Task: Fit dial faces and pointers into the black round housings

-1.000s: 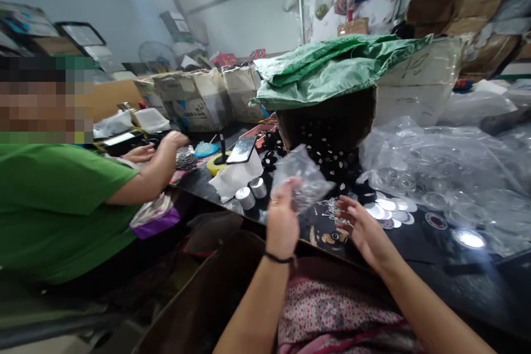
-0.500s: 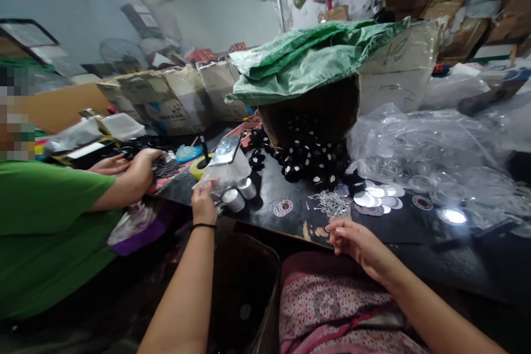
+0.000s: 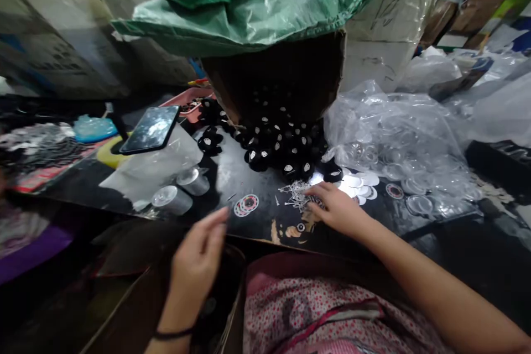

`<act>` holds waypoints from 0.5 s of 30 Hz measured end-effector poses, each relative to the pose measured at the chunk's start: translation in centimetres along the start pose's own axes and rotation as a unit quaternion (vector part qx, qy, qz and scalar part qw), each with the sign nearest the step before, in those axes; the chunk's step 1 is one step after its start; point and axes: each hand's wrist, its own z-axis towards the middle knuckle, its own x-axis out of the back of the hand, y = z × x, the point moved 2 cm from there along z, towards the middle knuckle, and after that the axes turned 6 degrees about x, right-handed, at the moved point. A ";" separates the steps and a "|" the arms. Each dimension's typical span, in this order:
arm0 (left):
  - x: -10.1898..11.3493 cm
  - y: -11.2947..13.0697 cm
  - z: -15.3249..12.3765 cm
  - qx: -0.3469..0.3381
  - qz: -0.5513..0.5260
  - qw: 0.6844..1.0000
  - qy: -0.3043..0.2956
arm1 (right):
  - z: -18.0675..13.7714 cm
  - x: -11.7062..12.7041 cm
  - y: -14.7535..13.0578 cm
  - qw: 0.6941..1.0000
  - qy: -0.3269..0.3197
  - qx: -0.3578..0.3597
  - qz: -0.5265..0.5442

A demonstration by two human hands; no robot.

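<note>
1. Resting at the right side of the loose screw pile (image 3: 295,194), your right hand (image 3: 337,207) is palm-down, fingers bent, tips on or just over the screws. Can't tell if it pinches one.
2. Your left hand (image 3: 198,260) is up in front of the table edge, fingers roughly together and pointing at the table, thumb close in. Nearest items: printed ring discs (image 3: 246,205). Can't tell if anything is pinched.
3. Behind the screws: black caps (image 3: 286,144) spill from a cardboard box (image 3: 234,82), green sack (image 3: 257,11) over its top.
4. White discs (image 3: 360,181) lie just beyond your right hand; clear plastic bag (image 3: 398,116) of round clear parts behind them.
5. Left side: two silver cylinders (image 3: 172,201), plus a phone (image 3: 151,129) propped by a yellow tape roll (image 3: 110,154).
6. Left hand is motion-blurred. Right hand covers part of the screw pile. Box interior is too dark to read; sack cut off at top.
</note>
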 end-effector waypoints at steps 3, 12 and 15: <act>-4.8 0.4 -0.5 -0.064 0.010 0.990 -0.124 | 0.7 -0.8 -0.6 0.998 -0.041 0.032 -0.048; -11.7 -0.5 3.9 -0.137 0.051 0.970 -0.193 | 4.9 4.2 -0.5 0.988 -0.024 0.101 -0.116; -8.5 1.5 8.9 -0.107 0.030 0.986 -0.123 | 8.4 8.1 0.4 0.989 0.007 0.113 -0.096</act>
